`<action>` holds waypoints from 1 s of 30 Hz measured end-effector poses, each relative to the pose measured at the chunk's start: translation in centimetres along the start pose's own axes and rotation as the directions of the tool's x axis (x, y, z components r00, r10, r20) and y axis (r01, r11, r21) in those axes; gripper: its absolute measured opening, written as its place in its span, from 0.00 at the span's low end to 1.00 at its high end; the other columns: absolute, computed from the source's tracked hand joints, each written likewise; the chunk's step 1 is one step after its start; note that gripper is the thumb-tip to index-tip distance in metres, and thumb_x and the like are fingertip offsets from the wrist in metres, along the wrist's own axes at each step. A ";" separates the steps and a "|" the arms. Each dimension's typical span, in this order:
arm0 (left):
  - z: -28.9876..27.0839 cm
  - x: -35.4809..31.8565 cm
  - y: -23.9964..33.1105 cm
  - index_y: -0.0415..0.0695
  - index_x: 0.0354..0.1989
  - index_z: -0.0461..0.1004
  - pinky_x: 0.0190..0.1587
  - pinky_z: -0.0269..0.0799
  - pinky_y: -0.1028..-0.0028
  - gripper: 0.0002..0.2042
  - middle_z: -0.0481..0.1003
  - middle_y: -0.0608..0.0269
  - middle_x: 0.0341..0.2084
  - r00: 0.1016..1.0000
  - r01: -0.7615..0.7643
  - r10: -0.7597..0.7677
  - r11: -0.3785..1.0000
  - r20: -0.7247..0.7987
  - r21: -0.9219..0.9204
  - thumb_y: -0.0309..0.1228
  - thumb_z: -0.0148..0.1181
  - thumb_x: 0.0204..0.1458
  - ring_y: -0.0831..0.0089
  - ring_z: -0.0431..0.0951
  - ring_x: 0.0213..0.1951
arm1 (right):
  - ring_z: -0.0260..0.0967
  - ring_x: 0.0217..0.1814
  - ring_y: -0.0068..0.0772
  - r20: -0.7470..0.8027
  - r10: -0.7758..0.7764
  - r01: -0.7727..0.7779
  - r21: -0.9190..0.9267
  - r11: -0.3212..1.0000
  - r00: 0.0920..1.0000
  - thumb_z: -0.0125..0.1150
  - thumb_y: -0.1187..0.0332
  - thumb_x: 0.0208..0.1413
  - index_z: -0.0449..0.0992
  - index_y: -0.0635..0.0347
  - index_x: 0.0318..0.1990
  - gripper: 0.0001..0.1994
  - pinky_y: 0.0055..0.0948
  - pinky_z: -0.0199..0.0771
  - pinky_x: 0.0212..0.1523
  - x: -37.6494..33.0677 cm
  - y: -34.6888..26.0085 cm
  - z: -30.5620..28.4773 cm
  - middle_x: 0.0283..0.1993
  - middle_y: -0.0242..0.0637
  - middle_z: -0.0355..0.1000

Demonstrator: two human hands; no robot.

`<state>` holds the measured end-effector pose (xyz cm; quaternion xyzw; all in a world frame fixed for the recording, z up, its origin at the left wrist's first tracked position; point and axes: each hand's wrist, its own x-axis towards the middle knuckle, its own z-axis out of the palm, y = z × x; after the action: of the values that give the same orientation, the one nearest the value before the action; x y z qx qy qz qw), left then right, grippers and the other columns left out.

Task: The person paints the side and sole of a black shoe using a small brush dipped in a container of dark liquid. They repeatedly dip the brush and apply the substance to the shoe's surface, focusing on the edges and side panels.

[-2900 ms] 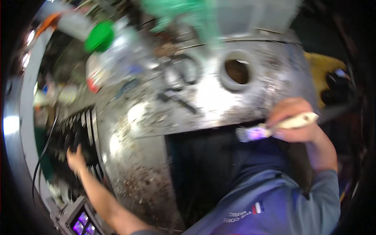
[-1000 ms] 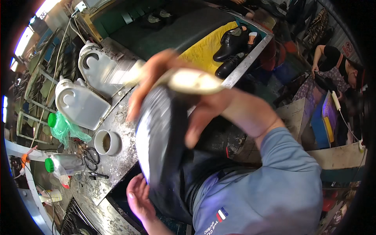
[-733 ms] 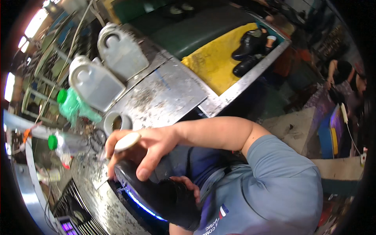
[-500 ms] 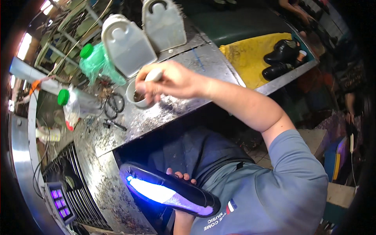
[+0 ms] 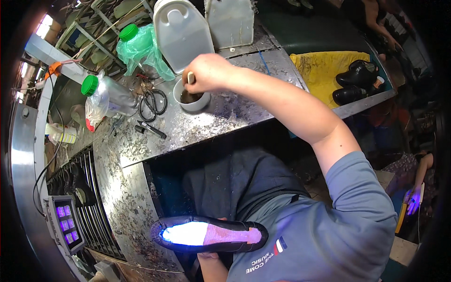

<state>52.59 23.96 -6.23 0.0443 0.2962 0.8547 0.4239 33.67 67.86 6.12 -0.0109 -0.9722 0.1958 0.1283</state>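
Note:
My right hand (image 5: pixel 209 75) is closed around a pale-handled tool (image 5: pixel 190 78), whose lower end dips into a small white bowl (image 5: pixel 196 106) with brown stuff inside. What that end looks like is hidden. Below, my left hand (image 5: pixel 209 255) grips a black shoe (image 5: pixel 230 233) from underneath, most of its fingers covered by it. The shoe lies sole up across my lap, toe to the left. Its front half glows bright blue-white, while the rear half looks dull pinkish.
Scissors (image 5: pixel 153 104), a black marker (image 5: pixel 152 130) and green-capped jars (image 5: pixel 120 97) stand or lie left of the bowl on the stained metal bench (image 5: pixel 134 188). Behind are white plastic containers (image 5: pixel 183 37). A purple-lit lamp (image 5: pixel 66 223) sits lower left; black shoes (image 5: pixel 355 75) rest on yellow cloth (image 5: pixel 312 70).
My right hand has turned over the bowl, and the tool's end has gone down into it. The shoe has swung to lie nearly level. The whole view has shifted slightly.

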 end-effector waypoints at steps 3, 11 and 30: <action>-1.1 -0.4 0.1 0.37 0.67 0.67 0.64 0.71 0.54 0.47 0.73 0.45 0.60 1.000 -0.005 0.005 1.000 0.002 0.004 0.34 0.86 0.35 0.53 0.76 0.59 | 0.81 0.41 0.42 -0.143 -0.011 0.029 0.122 0.992 0.990 0.67 0.57 0.51 0.87 0.48 0.36 0.10 0.38 0.81 0.44 -0.8 -1.7 -2.7 0.35 0.35 0.83; -2.4 -1.2 1.2 0.38 0.67 0.67 0.66 0.69 0.53 0.47 0.73 0.47 0.61 0.978 -0.204 0.207 0.883 0.037 0.423 0.30 0.86 0.34 0.52 0.74 0.61 | 0.81 0.42 0.44 -0.056 -0.033 0.033 0.014 0.999 0.998 0.69 0.56 0.53 0.86 0.49 0.40 0.11 0.38 0.80 0.46 -2.4 -0.6 -1.5 0.40 0.39 0.83; 10.6 2.7 12.5 0.41 0.59 0.67 0.50 0.82 0.48 0.15 0.79 0.45 0.51 0.752 -0.326 0.060 -0.832 0.657 0.449 0.25 0.55 0.65 0.47 0.81 0.49 | 0.79 0.47 0.27 0.022 -0.142 0.062 0.826 0.560 0.990 0.74 0.69 0.53 0.85 0.64 0.45 0.13 0.27 0.77 0.50 -10.6 -3.8 -2.8 0.43 0.37 0.83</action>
<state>45.56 25.16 8.76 0.5568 0.7993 0.1177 -0.1928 44.73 64.70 7.46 0.1146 -0.7725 0.6184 0.0877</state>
